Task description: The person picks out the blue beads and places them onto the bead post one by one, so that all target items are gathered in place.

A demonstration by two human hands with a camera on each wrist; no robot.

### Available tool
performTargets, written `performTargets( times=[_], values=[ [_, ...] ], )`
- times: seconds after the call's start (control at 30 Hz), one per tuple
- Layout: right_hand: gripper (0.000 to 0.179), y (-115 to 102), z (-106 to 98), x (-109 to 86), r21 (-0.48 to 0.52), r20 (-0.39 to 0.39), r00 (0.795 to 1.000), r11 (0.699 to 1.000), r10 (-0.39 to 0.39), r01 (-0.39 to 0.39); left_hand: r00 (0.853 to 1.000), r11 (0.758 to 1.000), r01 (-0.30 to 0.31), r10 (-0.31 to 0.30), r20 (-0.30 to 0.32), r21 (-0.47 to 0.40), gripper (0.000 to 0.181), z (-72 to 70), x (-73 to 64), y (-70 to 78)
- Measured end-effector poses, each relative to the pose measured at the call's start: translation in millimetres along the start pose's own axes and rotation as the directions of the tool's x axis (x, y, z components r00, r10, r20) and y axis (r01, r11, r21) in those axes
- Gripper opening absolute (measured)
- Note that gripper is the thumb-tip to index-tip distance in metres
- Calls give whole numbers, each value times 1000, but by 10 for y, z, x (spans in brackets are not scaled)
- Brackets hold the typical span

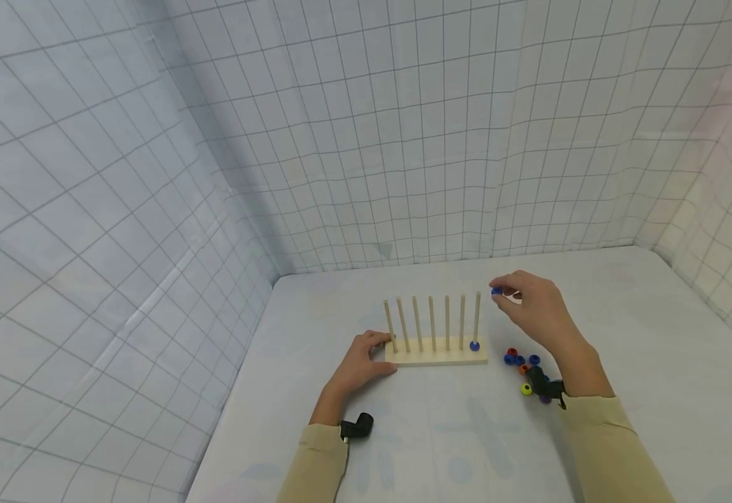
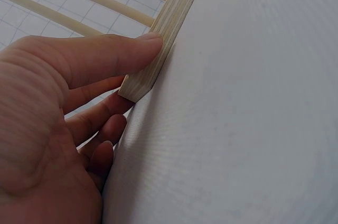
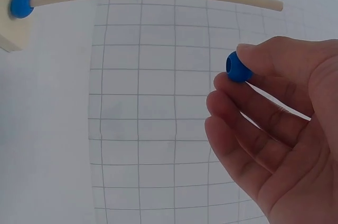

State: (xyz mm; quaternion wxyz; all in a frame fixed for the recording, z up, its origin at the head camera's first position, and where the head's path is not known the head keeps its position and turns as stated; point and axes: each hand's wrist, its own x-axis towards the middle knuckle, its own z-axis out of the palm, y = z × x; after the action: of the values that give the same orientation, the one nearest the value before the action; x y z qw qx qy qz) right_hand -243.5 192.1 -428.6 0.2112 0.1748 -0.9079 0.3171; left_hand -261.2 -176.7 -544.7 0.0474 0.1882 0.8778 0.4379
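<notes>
A pale wooden base (image 1: 435, 358) carries several upright wooden pegs (image 1: 432, 323) in a row. One blue bead (image 1: 475, 346) sits at the foot of the rightmost peg, also seen in the right wrist view. My left hand (image 1: 360, 365) grips the left end of the base, thumb on its front edge and fingers behind, as the left wrist view shows. Between thumb and forefinger my right hand (image 1: 532, 304) pinches another blue bead (image 3: 238, 67), its hole facing the pegs. This bead is held in the air just right of the rightmost peg's top, apart from it.
Loose beads, several of them blue (image 1: 534, 360) with red, orange, yellow (image 1: 526, 389) and purple ones, lie on the white table (image 1: 454, 433) below my right wrist. The wrist camera partly covers them. Gridded white cloth (image 1: 404, 140) hangs behind and at both sides.
</notes>
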Motion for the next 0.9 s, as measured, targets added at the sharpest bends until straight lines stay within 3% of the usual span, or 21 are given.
performTargets(
  times=[0.9],
  values=[
    [23,-229,-80,20,-6,-103,989,994,-107,107,1000,1000,17,-17,4,2,62,3,-6,-10]
  ],
)
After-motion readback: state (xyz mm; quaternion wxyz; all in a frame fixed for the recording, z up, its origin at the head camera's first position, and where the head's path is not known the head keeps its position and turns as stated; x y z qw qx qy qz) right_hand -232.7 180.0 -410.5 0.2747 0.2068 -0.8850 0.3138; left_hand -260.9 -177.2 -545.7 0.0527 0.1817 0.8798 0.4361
